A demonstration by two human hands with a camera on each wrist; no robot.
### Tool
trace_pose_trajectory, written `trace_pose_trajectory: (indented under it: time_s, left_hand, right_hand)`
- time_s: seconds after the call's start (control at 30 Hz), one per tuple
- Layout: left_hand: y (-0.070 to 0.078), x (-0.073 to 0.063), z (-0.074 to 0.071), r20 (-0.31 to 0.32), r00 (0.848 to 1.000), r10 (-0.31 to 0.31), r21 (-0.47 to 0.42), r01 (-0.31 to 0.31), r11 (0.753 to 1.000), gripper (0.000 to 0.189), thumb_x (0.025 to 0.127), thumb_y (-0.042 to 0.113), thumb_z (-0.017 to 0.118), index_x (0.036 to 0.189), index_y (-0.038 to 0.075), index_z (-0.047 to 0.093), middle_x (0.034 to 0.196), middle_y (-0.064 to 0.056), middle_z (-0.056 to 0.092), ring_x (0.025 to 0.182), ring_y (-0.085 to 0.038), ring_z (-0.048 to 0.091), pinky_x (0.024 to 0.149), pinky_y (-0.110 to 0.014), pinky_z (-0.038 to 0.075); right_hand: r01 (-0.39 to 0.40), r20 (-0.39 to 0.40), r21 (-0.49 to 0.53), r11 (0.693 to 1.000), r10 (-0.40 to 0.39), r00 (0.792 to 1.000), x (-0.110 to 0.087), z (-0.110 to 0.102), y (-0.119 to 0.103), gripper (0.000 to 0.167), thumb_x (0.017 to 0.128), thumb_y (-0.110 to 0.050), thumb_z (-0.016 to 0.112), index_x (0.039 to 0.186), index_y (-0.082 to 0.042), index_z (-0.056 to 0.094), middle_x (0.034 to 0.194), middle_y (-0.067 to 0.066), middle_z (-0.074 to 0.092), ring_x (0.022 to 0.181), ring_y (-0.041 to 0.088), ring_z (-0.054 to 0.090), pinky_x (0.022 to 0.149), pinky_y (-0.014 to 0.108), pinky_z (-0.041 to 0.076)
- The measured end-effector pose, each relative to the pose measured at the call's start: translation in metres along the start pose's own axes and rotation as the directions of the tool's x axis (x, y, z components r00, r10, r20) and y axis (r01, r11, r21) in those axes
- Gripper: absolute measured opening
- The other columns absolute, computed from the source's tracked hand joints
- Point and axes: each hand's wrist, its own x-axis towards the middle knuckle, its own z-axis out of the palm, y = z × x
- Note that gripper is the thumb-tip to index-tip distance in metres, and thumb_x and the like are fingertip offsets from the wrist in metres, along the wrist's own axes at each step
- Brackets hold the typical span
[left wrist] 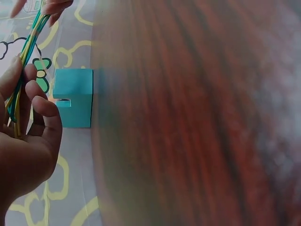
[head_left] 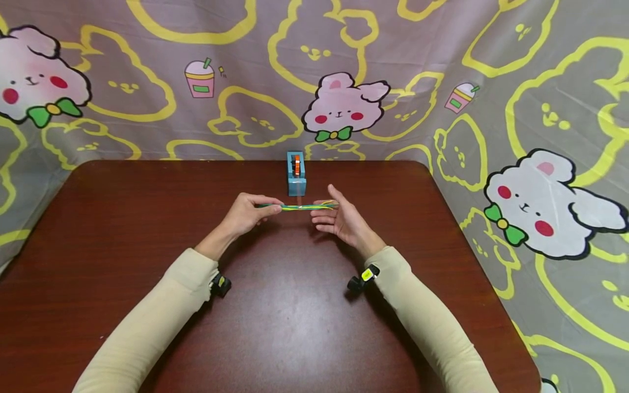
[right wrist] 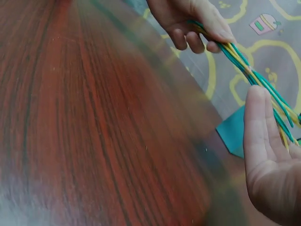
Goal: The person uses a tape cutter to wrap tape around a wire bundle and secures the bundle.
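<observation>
A thin bundle of green and yellow wires [head_left: 307, 207] lies level between both hands, in front of the tape dispenser. My left hand [head_left: 248, 210] pinches its left end between thumb and fingers. At the other end, my right hand [head_left: 344, 218] has its thumb raised and fingers loosely extended, with the wire ends against the palm side. A strip of clear tape [head_left: 299, 192] stretches from the blue tape dispenser [head_left: 296, 187] down to the middle of the bundle. In the right wrist view, the wires [right wrist: 242, 61] splay apart near my right hand [right wrist: 270, 155].
The dispenser, with an orange-cored roll [head_left: 297, 165], stands near the back edge of the dark brown table [head_left: 295, 305]. A patterned cloth [head_left: 245, 71] hangs behind and along the right side. Each wrist carries a small black camera.
</observation>
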Motion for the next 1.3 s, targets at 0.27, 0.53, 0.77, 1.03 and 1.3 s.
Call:
trace_pose_trajectory:
  time_s: [0.27, 0.53, 0.77, 1.03, 1.3]
  left_hand:
    - [0.002, 0.001, 0.001, 0.015, 0.999, 0.035, 0.041, -0.036, 0.999, 0.023, 0.089, 0.016, 0.08, 0.105, 0.0, 0.078, 0.078, -0.023, 0.065, 0.054, -0.015, 0.049, 0.046, -0.023, 0.04]
    - [0.002, 0.001, 0.0, 0.033, 0.999, 0.007, 0.05, -0.009, 0.999, 0.029, 0.088, 0.022, 0.081, 0.109, 0.004, 0.077, 0.073, -0.021, 0.064, 0.055, -0.018, 0.05, 0.045, -0.024, 0.039]
    - [0.006, 0.002, -0.003, -0.002, 0.996, -0.095, 0.008, 0.095, 0.995, 0.051, 0.093, 0.045, 0.072, 0.124, 0.005, 0.069, 0.093, -0.021, 0.073, 0.056, -0.019, 0.054, 0.047, -0.031, 0.045]
    - [0.009, 0.002, -0.004, 0.072, 0.949, -0.307, -0.096, 0.313, 0.945, 0.062, 0.092, 0.055, 0.067, 0.122, 0.001, 0.068, 0.078, -0.013, 0.072, 0.051, -0.012, 0.052, 0.048, -0.025, 0.046]
    - [0.012, 0.001, -0.003, 0.092, 0.939, -0.331, -0.123, 0.341, 0.932, 0.056, 0.091, 0.049, 0.073, 0.118, 0.001, 0.069, 0.073, -0.006, 0.07, 0.05, -0.011, 0.051, 0.047, -0.023, 0.046]
  right_hand:
    - [0.121, -0.091, -0.006, 0.993, -0.121, 0.988, 0.004, 0.008, 0.006, 0.012, 0.099, -0.007, 0.064, 0.108, 0.001, 0.066, 0.076, 0.011, 0.073, 0.067, 0.018, 0.071, 0.064, 0.03, 0.06]
    - [0.187, -0.042, -0.024, 0.982, -0.188, 0.981, 0.005, 0.003, 0.006, 0.009, 0.098, 0.001, 0.062, 0.097, -0.002, 0.071, 0.079, 0.013, 0.073, 0.071, 0.019, 0.072, 0.068, 0.03, 0.06]
    - [0.226, 0.004, -0.054, 0.973, -0.226, 0.974, 0.007, -0.001, 0.003, 0.012, 0.098, 0.002, 0.063, 0.094, -0.003, 0.073, 0.081, 0.014, 0.073, 0.072, 0.021, 0.073, 0.07, 0.032, 0.06]
    - [0.282, 0.061, -0.077, 0.956, -0.277, 0.959, 0.008, -0.003, 0.0, 0.018, 0.098, 0.006, 0.06, 0.097, -0.004, 0.074, 0.086, 0.014, 0.074, 0.076, 0.022, 0.073, 0.072, 0.033, 0.06]
    - [0.342, 0.109, -0.082, 0.936, -0.333, 0.937, 0.011, -0.007, -0.001, 0.023, 0.097, 0.011, 0.058, 0.096, -0.005, 0.075, 0.089, 0.014, 0.073, 0.077, 0.023, 0.073, 0.074, 0.034, 0.06]
